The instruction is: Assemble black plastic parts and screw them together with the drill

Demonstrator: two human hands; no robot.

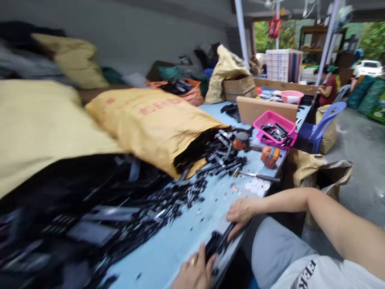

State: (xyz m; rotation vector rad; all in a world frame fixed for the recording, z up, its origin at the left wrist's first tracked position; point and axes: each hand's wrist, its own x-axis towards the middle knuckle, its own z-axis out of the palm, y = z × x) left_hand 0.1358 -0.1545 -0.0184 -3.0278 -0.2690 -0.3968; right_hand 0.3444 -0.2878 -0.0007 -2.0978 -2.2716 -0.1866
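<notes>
Near the table's front edge, my left hand (195,271), with a ring on one finger, closes round black plastic parts (213,245) at the bottom of the view. Farther up the edge, my right hand (241,212) has its fingers bent over the other end of a long black piece (225,237). The parts lie low against the blue tabletop (168,251), between both hands. Motion blur hides their exact shape. A heap of small black pieces (180,196) spreads beside the hands.
Yellow sacks (150,120) spill black parts across the table. An orange cordless driver (255,150), a hammer-like tool (260,176) and a pink basket (275,124) lie beyond my right hand. Open sacks (327,176) stand by the table's edge. Another person (327,88) sits beyond a blue chair (321,126).
</notes>
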